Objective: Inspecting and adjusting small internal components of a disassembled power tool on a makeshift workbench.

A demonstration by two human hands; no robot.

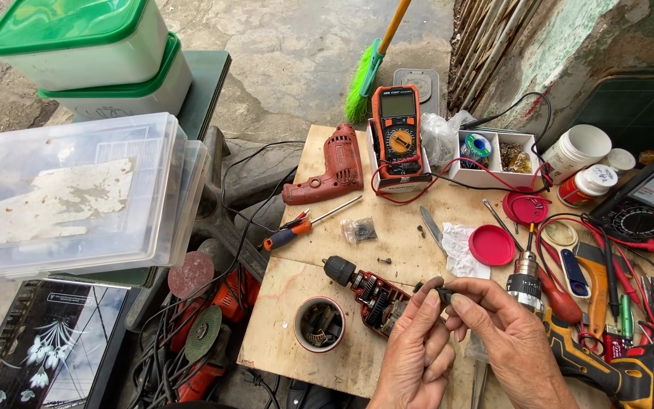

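Both hands meet over the pale plywood work board point(319, 356), just in front of the opened red drill body with its exposed gears and black chuck point(365, 291). The left hand point(418, 356) has its fingers curled in, thumb and forefinger pinched on a small dark metal part point(440, 291); the right hand point(505, 341) closes its fingertips on the same piece from the other side, so neither hand is open. The part is too small to identify further. It sits in the air between the fingertips, just right of the drill's gear housing and well apart from the small round cup of dark bits point(319, 324) on the left. Judging by the grip, the work calls for keeping the piece low over the board so a slip drops it there, and turning it with fingertips only. A red-handled screwdriver point(304, 225) lies farther back, beside an orange digital multimeter point(397, 130) and a red plastic drill shell point(331, 168). A yellow cordless drill point(607, 363) lies to the right.
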